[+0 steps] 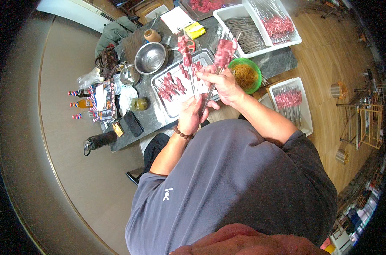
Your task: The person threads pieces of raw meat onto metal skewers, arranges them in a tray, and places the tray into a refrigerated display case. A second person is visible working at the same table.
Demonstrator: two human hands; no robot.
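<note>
My left hand (pixel 192 111) holds metal skewers threaded with raw meat (pixel 184 52) near their lower ends. Beside it, my right hand (pixel 221 82) grips a bunch of meat skewers (pixel 224 54), whose metal shafts run down towards my left palm. Both hands are over the near edge of a metal-rimmed tray (pixel 157 100), where more raw meat skewers (pixel 170 87) lie. Just right of my right hand is a green basket (pixel 259 81) of yellow rubber bands (pixel 244 75). Red-handled scissors (pixel 191 46) lie behind the tray, partly hidden by meat.
White bins (pixel 248 56) at the back right hold bare and loaded skewers. Another white bin (pixel 308 118) of skewers stands lower right. Left are a steel bowl (pixel 150 58), a glass jar (pixel 138 104), a phone (pixel 134 123), bottles (pixel 85 103) and a black flask (pixel 100 140) by the table edge.
</note>
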